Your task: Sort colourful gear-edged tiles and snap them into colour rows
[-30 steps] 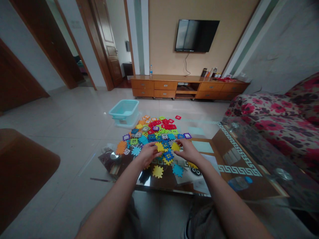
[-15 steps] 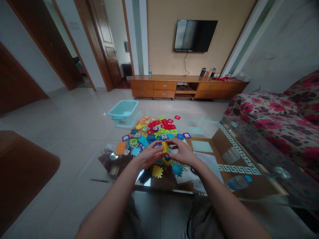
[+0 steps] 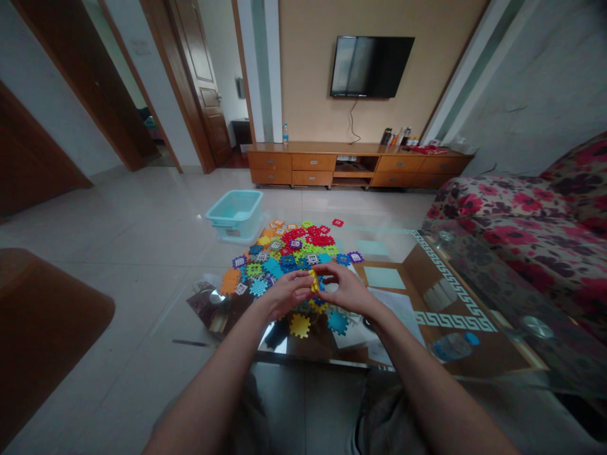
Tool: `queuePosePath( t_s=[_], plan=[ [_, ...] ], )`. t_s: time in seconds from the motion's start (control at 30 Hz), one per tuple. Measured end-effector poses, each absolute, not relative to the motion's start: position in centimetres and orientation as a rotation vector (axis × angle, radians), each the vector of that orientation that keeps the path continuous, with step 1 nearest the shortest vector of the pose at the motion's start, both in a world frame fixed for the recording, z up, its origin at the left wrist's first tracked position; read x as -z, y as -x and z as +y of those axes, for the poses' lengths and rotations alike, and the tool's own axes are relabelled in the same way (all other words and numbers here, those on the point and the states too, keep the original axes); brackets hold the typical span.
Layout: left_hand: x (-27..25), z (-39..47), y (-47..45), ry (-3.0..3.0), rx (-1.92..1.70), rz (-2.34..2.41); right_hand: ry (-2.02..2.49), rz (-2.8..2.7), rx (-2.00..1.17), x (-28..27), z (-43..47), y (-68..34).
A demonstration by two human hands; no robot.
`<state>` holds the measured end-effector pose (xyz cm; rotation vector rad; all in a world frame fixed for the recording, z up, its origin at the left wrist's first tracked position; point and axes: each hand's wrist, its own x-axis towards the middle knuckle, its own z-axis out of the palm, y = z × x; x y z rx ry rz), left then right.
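Note:
Between my two hands, a yellow interlocking building tile [image 3: 314, 282] is held up on edge above the glass table. The fingers of my left hand [image 3: 288, 294] grip it from the left. Thumb and fingers of my right hand [image 3: 344, 287] close on it from the right. Just below lie a flat yellow tile [image 3: 300, 326] and a teal tile [image 3: 337, 322]. Beyond my hands spreads a heap of notched tiles in many colours, with red tiles [image 3: 320, 239] at the back and orange tiles [image 3: 230, 281] on the left.
A light blue plastic tub [image 3: 236, 215] stands at the table's far left corner. Sheets of paper [image 3: 396, 309] lie right of my hands. A bottle with a blue cap [image 3: 454, 347] shows near the glass table's [image 3: 502, 360] right end. A flowered sofa [image 3: 512, 215] is at the right.
The yellow tile has turned slightly between my fingers and looks narrower. My hands stay in nearly the same place, and the heap looks the same.

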<state>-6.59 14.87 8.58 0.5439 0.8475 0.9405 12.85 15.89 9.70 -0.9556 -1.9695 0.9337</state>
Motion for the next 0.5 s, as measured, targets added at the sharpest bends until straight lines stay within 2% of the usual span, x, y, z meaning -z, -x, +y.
queuePosePath(
  t_s=[0.5],
  plan=[
    [-7.98,14.94,6.75,-0.603,-0.902,0.844,0.98,-2.001,-0.877,-9.0,15.92,-12.79]
  ],
)
